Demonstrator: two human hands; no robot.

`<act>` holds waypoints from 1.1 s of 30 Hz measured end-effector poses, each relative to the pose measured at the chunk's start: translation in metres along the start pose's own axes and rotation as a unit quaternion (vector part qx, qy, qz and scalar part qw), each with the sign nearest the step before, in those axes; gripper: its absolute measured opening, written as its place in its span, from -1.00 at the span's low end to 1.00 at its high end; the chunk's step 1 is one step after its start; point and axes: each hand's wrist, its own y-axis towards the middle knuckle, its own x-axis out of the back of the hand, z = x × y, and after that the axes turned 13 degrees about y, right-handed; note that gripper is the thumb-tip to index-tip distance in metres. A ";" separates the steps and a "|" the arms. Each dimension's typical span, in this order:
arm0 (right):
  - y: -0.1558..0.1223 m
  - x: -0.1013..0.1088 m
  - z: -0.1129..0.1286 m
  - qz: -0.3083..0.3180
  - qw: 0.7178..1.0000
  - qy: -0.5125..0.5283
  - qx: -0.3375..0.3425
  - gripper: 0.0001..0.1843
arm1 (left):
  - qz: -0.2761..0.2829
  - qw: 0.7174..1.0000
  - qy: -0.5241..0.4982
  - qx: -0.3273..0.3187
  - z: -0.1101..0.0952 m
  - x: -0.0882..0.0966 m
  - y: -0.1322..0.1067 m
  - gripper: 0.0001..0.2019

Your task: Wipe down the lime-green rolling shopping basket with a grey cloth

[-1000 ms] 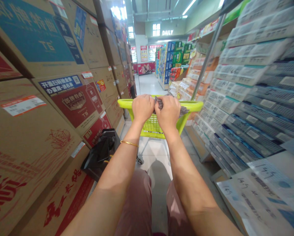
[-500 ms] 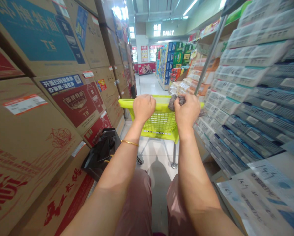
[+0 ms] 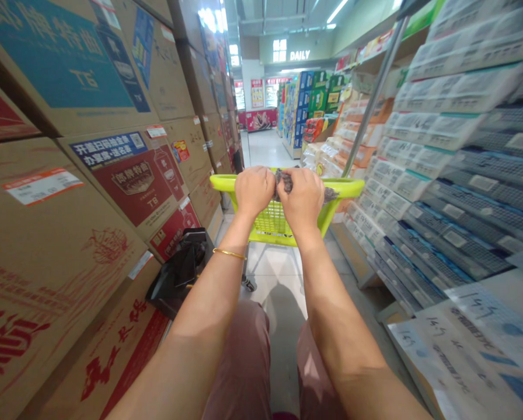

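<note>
A lime-green shopping cart (image 3: 344,188) stands in front of me in a store aisle. My left hand (image 3: 253,191) is closed around the cart's near rim, with a gold bangle on its wrist. Right beside it, my right hand (image 3: 304,198) is closed on a dark grey cloth (image 3: 285,179) pressed against the same rim. The two hands almost touch near the middle of the rim. Part of the cloth sticks out past my right hand toward the cart's right side.
Stacked cardboard cartons (image 3: 125,169) wall the left side. A black bag (image 3: 180,271) lies on the floor by them. Shelves of packaged goods (image 3: 440,175) and a metal post (image 3: 370,99) line the right. The tiled aisle (image 3: 265,149) runs ahead to more displays.
Half a second ago my right hand with the cloth was out near the rim's right end; it has slid back left along the rim to sit beside my left hand.
</note>
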 end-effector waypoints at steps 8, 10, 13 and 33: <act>0.010 0.023 -0.034 -0.075 0.994 -0.029 -0.073 -0.75 | 0.001 1.000 -0.001 0.010 -0.002 -0.002 0.000 -0.63; 0.009 0.021 -0.033 -0.082 0.994 -0.026 -0.070 -0.76 | 0.000 1.000 0.000 0.016 -0.003 -0.002 0.000 -0.64; 0.005 0.013 -0.022 -0.066 0.997 -0.012 -0.048 -0.76 | -0.003 1.000 -0.005 0.020 -0.003 -0.003 0.000 -0.64; 0.008 0.021 -0.026 -0.036 0.997 -0.033 -0.059 -0.75 | 0.007 1.000 -0.014 0.008 0.006 -0.003 0.000 -0.61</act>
